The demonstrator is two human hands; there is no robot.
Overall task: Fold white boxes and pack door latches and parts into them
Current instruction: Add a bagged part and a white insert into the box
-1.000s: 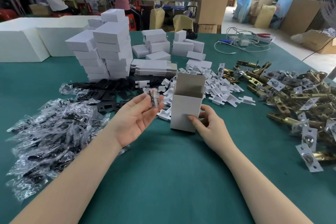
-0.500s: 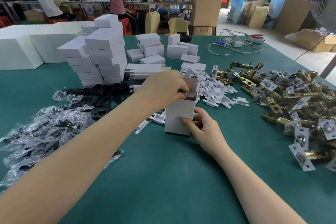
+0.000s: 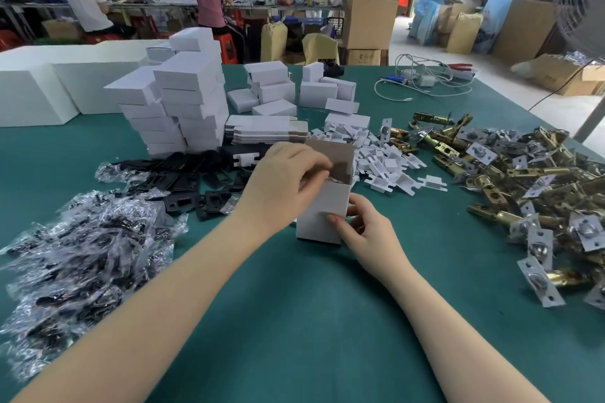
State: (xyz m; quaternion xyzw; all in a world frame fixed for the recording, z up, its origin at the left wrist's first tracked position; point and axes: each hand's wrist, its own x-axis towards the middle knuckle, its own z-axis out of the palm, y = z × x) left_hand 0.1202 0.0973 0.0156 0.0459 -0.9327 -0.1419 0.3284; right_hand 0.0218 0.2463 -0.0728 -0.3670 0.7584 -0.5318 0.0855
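An upright white box [image 3: 322,213] stands open-topped on the green table [image 3: 294,321] in front of me. My left hand [image 3: 281,183] is over its mouth, fingers curled, pinching a small clear bag of parts [image 3: 331,177] that is partly inside the box. My right hand [image 3: 366,235] grips the box's lower right corner, thumb on the front face and fingers round the side. Brass door latches [image 3: 523,180] lie heaped on the right.
Clear bags of dark parts [image 3: 82,249] pile at the left, with black plates [image 3: 196,180] beyond them. Small white plastic pieces [image 3: 386,163] lie behind the box. Stacked closed white boxes [image 3: 190,98] and flat box blanks [image 3: 268,131] sit further back. Cables [image 3: 425,82] lie far right.
My left hand carried the small bag from beside the box to its open top and now pushes it in. My right hand has stayed on the box's lower corner.
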